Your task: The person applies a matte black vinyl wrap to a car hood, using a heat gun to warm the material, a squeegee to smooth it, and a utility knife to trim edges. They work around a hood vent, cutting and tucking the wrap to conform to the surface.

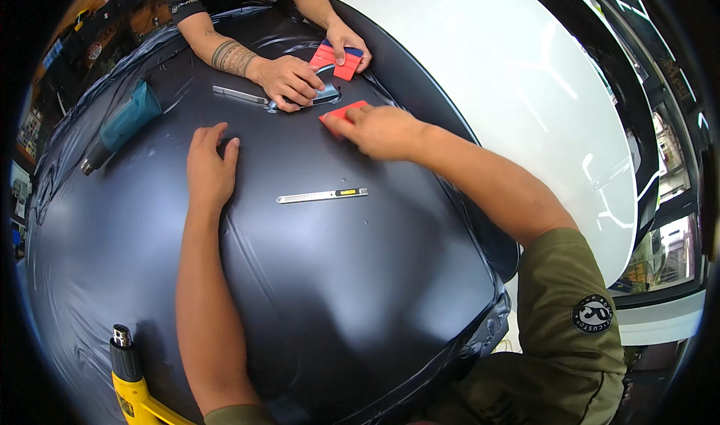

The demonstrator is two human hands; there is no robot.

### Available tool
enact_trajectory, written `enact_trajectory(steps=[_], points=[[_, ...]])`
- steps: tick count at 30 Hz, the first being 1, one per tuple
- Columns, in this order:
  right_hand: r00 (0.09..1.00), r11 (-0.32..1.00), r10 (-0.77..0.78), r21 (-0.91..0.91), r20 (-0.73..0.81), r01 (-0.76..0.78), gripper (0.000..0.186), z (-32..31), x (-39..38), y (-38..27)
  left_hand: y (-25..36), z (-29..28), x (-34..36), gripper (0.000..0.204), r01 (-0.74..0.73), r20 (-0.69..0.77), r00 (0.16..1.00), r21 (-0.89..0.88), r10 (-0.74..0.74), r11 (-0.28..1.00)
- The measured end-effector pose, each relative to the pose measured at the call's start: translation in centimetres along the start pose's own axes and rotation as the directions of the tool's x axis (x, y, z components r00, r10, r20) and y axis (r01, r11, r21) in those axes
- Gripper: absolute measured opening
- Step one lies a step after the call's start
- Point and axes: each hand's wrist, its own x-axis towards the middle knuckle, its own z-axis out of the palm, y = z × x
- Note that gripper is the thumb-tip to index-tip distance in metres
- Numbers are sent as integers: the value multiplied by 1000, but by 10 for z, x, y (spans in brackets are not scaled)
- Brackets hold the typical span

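Observation:
Dark satin film (315, 267) covers a broad curved panel that looks like a car hood. My right hand (382, 131) is closed on a red squeegee (343, 116), its edge down on the film. My left hand (210, 171) rests on the film with thumb and fingers apart, holding nothing. Between my forearms lies a slim silver snap-off knife (322, 196). Across from me, a co-worker's hand (292, 80) presses near a small glossy blue-grey curved piece (328, 93). The co-worker's other hand (347, 41) grips a red squeegee (336, 61) with a dark blue edge.
A teal heat gun (124, 125) lies on the film at the far left. A yellow heat gun (129, 380) is at the near left. A second silver knife (240, 95) lies by the co-worker's hand. A glossy white panel (517, 87) curves along the right, and film hangs loose at the edges.

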Motion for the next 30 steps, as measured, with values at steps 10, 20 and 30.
enact_trajectory(steps=[10, 20, 30], points=[[929, 996, -80, -50, -360, 67, 24, 34, 37, 59, 2, 4, -2, 30, -33, -3, 999, 69, 33, 997], [924, 1000, -26, -18, -381, 20, 27, 36, 26, 59, 1, 2, 0, 30, -4, 23, 1000, 111, 2, 994], [969, 998, 45, -22, -242, -52, 26, 19, 35, 46, 6, 0, -2, 29, -19, 30, 999, 162, 15, 987]])
